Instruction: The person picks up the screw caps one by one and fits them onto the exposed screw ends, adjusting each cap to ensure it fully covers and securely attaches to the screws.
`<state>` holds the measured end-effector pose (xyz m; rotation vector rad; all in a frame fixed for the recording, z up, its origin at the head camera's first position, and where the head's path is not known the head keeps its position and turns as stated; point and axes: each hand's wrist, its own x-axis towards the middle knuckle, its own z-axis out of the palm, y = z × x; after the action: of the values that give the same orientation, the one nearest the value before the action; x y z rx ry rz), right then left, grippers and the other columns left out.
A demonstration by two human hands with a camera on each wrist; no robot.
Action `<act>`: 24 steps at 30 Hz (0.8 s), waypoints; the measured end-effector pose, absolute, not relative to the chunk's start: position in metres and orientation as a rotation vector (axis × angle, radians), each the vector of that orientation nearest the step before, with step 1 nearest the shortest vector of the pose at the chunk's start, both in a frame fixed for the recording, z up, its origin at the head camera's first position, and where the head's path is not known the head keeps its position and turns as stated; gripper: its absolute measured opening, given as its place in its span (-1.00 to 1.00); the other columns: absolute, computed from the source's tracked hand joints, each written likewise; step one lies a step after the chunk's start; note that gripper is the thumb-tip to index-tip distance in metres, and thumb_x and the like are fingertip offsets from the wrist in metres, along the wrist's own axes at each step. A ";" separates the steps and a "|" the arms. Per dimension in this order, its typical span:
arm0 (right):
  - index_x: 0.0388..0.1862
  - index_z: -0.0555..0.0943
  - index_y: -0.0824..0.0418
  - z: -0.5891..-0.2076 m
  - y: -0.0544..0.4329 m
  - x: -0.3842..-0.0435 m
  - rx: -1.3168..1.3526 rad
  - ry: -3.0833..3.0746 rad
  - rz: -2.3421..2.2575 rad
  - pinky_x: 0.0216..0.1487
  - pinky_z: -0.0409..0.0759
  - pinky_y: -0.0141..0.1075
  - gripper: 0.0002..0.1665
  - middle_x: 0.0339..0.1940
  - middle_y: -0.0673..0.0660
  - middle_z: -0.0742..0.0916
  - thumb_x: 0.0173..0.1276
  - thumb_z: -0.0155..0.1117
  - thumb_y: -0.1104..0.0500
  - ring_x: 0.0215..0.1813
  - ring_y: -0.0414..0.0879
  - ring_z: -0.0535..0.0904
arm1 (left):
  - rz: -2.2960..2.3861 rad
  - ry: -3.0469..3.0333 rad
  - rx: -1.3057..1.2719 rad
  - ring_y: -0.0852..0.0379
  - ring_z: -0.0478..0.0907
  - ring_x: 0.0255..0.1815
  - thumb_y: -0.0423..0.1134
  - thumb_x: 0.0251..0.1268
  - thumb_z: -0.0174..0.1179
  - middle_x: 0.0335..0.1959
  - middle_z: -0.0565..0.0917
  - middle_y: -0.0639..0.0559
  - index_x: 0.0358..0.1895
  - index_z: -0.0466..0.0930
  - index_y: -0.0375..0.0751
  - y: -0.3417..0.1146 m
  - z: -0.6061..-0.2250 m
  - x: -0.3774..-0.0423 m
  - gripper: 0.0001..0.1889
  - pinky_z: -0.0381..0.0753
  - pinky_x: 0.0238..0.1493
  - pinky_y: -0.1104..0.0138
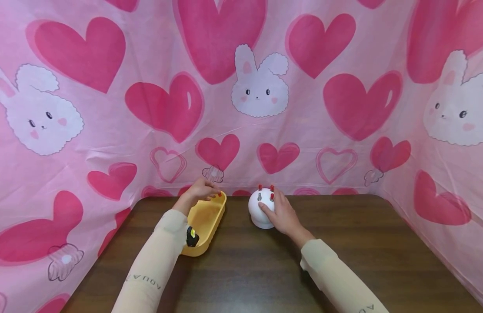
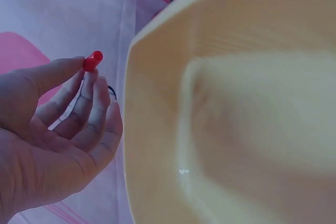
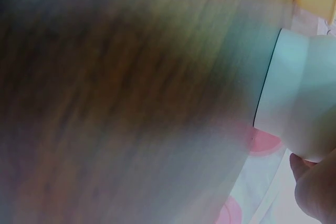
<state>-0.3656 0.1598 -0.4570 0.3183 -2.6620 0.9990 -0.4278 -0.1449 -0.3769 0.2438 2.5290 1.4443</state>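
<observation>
Between the thumb and a fingertip, my left hand (image 1: pixel 202 190) pinches a small red tube (image 2: pixel 93 62), hollow at the end that shows. That hand is at the far end of a yellow tray (image 1: pixel 214 226), its fingers beside the rim in the left wrist view. My right hand (image 1: pixel 283 214) grips a white ball-shaped body (image 1: pixel 260 215) from the right, thumb across its front. Red pegs (image 1: pixel 272 196) and a grey peg (image 1: pixel 259 197) stick out of its upper part. It stands on a narrower base, partly visible in the right wrist view.
A black piece with a yellow-green patch (image 1: pixel 192 237) lies at the near end of the tray, partly behind the left sleeve. The brown wooden table (image 1: pixel 241 274) meets a pink heart-and-rabbit cloth (image 1: pixel 241 126) at its back and sides.
</observation>
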 end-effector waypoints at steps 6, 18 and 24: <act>0.63 0.03 0.23 -0.457 0.160 -0.366 0.318 -2.659 0.991 0.38 0.44 0.19 0.11 0.43 0.26 0.41 0.40 0.22 -0.36 0.39 0.19 0.39 | 1.474 2.558 0.295 -0.28 0.64 0.09 -0.31 0.45 0.24 -0.04 0.75 -0.27 0.00 0.67 -0.45 -0.137 -0.370 -0.422 -0.76 0.65 0.13 -0.01; 0.62 0.03 0.23 -0.457 0.159 -0.366 0.316 -2.668 0.998 0.37 0.46 0.19 0.12 0.42 0.24 0.41 0.39 0.22 -0.38 0.39 0.18 0.39 | 1.594 2.553 0.359 -0.35 0.61 0.09 -0.31 0.46 0.24 -0.09 0.77 -0.25 0.07 0.64 -0.47 -0.123 -0.368 -0.418 -0.72 0.64 0.16 0.00; 0.63 0.01 0.24 -0.456 0.159 -0.364 0.311 -2.669 1.004 0.36 0.45 0.21 0.14 0.45 0.25 0.40 0.39 0.22 -0.38 0.41 0.19 0.38 | 1.641 2.554 0.388 -0.17 0.66 -0.11 -0.33 0.44 0.26 -0.10 0.75 -0.25 0.06 0.64 -0.48 -0.117 -0.362 -0.412 -0.72 0.62 0.17 -0.07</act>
<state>-0.3640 0.1590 -0.4564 0.3115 -2.6685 1.0041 -0.4121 -0.1165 -0.3619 0.3884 2.5543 1.6406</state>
